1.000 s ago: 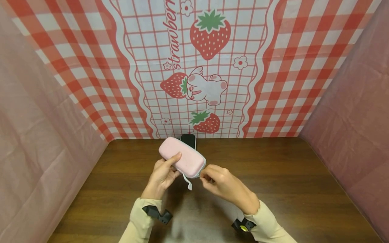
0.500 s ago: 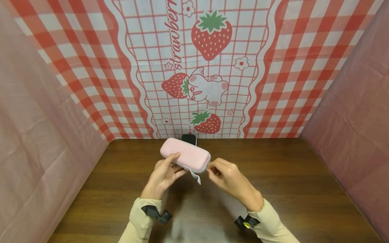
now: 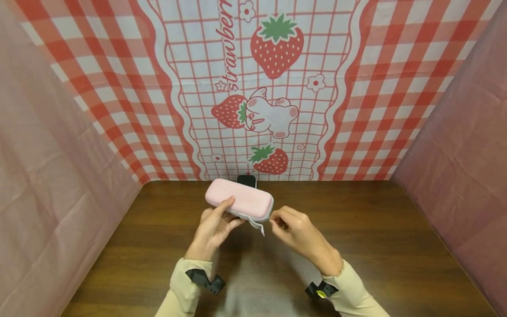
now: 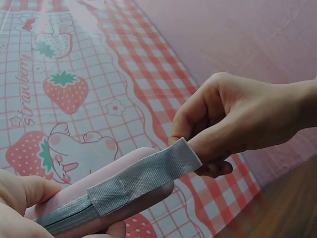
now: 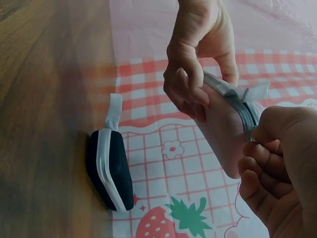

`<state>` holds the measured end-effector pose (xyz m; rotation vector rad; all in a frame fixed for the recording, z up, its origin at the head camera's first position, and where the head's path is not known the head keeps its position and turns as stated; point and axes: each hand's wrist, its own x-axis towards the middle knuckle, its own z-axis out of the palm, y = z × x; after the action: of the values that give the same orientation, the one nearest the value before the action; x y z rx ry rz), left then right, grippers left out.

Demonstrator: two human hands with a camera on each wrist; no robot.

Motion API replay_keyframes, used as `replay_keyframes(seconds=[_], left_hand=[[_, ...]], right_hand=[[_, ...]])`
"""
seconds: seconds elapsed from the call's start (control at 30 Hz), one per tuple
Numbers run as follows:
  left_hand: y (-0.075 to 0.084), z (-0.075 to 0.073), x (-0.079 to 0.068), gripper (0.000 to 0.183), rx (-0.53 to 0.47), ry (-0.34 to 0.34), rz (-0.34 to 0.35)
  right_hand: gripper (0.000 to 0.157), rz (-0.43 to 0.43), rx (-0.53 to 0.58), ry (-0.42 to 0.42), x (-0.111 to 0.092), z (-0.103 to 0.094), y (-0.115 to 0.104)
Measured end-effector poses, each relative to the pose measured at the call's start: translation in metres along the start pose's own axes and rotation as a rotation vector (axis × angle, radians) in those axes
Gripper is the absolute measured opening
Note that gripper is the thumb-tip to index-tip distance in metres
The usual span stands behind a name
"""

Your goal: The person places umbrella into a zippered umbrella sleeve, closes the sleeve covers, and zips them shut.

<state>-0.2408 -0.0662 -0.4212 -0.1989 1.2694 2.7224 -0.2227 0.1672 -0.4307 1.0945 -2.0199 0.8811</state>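
Note:
A pink hard-shell zip case is held up over the table by my left hand, thumb across its top face and fingers underneath. A grey fabric strap sticks out from its near long side. At the case's right end my right hand pinches at the grey zipper between thumb and curled index finger; the zipper pull itself is hidden by the fingertips. In the right wrist view, a dark gap shows along the zipper beside those fingers.
A black zip case with a white zipper and strap lies at the back of the brown wooden table, against the strawberry-print cloth. Pinkish cloth walls stand on both sides.
The pink case has turned to lie more level, its right end rising. My right hand has moved right and slightly up along with that end, still pinching there.

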Motion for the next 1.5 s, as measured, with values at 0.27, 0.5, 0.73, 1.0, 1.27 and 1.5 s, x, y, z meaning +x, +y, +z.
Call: replay_keyframes(seconds=[0.27, 0.5, 0.73, 1.0, 1.27, 1.5], left_hand=[[-0.001, 0.001, -0.002, 0.042, -0.012, -0.013, 0.026], [-0.001, 0.002, -0.004, 0.048, -0.037, -0.048, 0.037], [0.0, 0.003, -0.004, 0.045, -0.056, -0.048, 0.035], [-0.003, 0.006, -0.004, 0.042, -0.114, -0.051, 0.037], [-0.01, 0.008, -0.003, 0.051, -0.201, -0.08, -0.006], [-0.013, 0.009, -0.003, 0.053, -0.211, -0.083, -0.045]], right_hand=[[0.009, 0.023, 0.018, -0.044, 0.0, 0.0, -0.004], [0.006, 0.029, 0.029, -0.056, 0.0, 0.0, -0.005], [0.008, 0.026, 0.036, -0.058, 0.0, 0.001, -0.005], [0.013, -0.004, 0.023, -0.004, 0.002, 0.0, -0.003], [0.014, 0.001, 0.02, -0.003, 0.001, 0.0, -0.003], [0.015, 0.001, 0.01, -0.004, -0.001, 0.003, -0.001]])
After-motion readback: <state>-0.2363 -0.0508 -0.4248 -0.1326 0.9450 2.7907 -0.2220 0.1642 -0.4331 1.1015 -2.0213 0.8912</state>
